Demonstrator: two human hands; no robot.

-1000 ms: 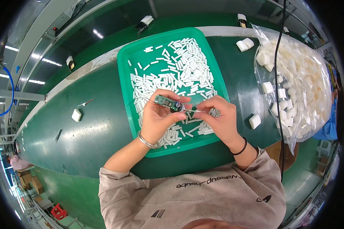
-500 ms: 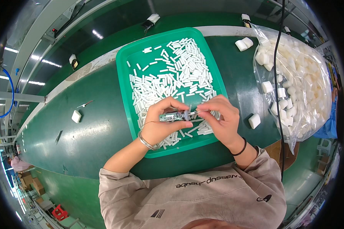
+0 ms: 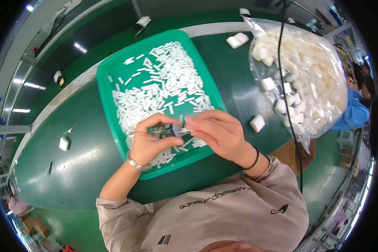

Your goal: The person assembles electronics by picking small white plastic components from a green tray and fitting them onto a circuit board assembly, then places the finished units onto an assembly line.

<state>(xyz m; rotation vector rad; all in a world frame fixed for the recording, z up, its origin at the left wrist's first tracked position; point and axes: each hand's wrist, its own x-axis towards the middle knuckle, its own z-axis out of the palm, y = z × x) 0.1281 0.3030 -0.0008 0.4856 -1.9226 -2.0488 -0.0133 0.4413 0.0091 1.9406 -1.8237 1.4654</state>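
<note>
My left hand is closed around a small electronic assembly, a green circuit board with a round grey end piece facing right. Thin wire trails from it past the wrist. Thumb and fingers of my right hand pinch a thin pale stick against that grey end; blur hides its exact kind. Both hands hover over the near part of a green tray. Many short white sticks lie loose in the tray, heaped mostly in its middle and far right.
Right of the tray lies a clear plastic bag of white foam-like blocks, with a loose block beside it. A black cable hangs down in front of the bag. Tweezers and another white block are at left.
The whole view has shifted, so tray and bag appear farther left. Both hands stay together at the circuit board's grey end, and my right fingers have drawn closer around the thin stick.
</note>
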